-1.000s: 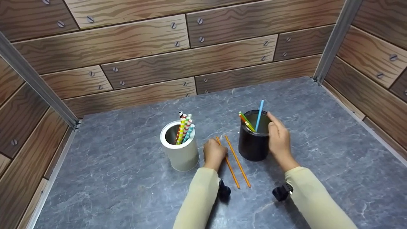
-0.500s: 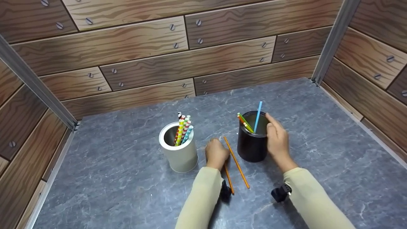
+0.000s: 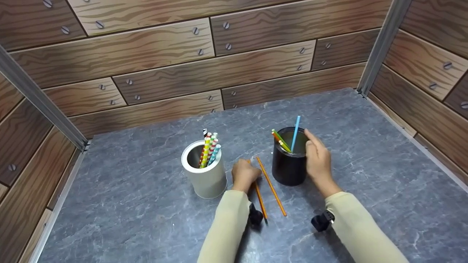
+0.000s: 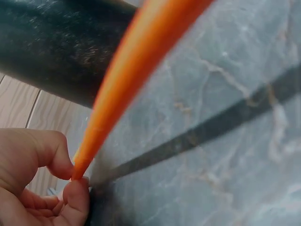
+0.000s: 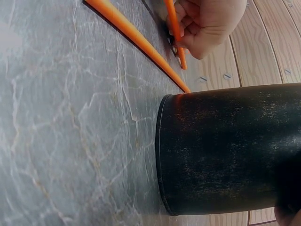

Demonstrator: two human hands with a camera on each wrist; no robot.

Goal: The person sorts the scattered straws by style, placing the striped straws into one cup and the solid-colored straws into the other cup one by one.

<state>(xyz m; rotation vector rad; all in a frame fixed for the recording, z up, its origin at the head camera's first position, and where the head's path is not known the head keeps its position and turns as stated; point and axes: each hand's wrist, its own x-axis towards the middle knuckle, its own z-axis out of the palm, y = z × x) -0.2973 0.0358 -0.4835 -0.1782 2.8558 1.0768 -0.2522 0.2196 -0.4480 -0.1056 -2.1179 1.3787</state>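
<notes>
With thumb and fingertip my left hand (image 3: pixel 245 175) pinches an orange straw (image 3: pixel 260 201) near its far end. The near end of this straw (image 4: pixel 124 80) stands raised, its shadow falling apart from it on the table. A second orange straw (image 3: pixel 271 186) lies flat to its right. My right hand (image 3: pixel 319 159) holds the right side of a black cup (image 3: pixel 289 170), index finger along the rim. Inside the cup lean a light blue straw (image 3: pixel 295 133) and several green, orange and yellow ones. In the right wrist view, the black cup (image 5: pixel 225 150) hides most of that hand.
Left of my left hand stands a white cup (image 3: pixel 207 182) with several patterned straws (image 3: pixel 207 151) in it. The grey marbled tabletop (image 3: pixel 128 204) is bounded by wood-print walls (image 3: pixel 164 80) at the back and both sides.
The near end of the left orange straw has swung left and lifted off the table in my left hand's pinch. My right hand stays at the black cup.
</notes>
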